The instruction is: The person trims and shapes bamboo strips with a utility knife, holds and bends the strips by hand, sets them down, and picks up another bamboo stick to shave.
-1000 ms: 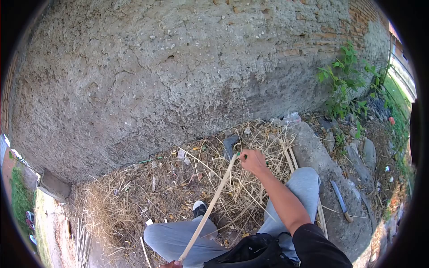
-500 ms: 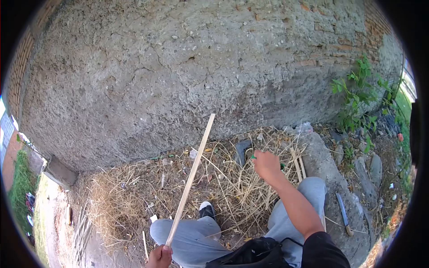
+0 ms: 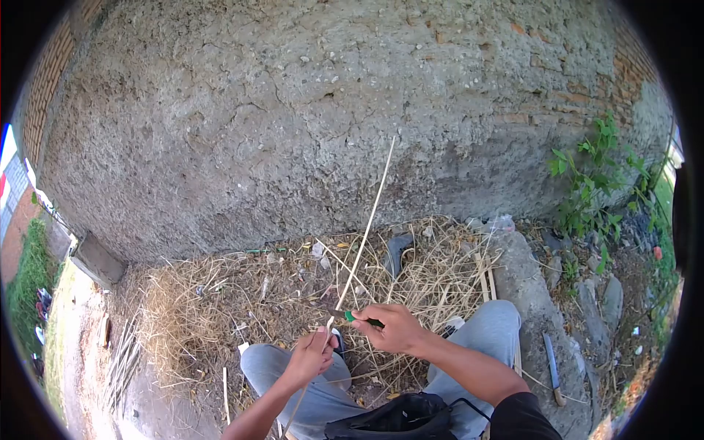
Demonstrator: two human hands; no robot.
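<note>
My left hand (image 3: 308, 361) is closed around a long pale strip (image 3: 364, 238), which rises away from me in front of the wall, with its lower end running down past my wrist. Close to its right, my right hand (image 3: 389, 328) grips a small knife by its green handle (image 3: 349, 316). The dark blade (image 3: 336, 312) points left and lies against the strip just above my left fingers.
A rough wall (image 3: 293, 132) stands ahead. Straw and shavings (image 3: 176, 323) cover the ground. A large knife (image 3: 551, 367) lies on the stone slab (image 3: 524, 293) at the right. More strips (image 3: 123, 359) lie at the left, and a green plant (image 3: 590, 183) grows by the wall.
The strip has swung to a narrower, more upright view, and my left hand has moved up and right along with it. My right hand has come down and left, bringing the knife to the strip.
</note>
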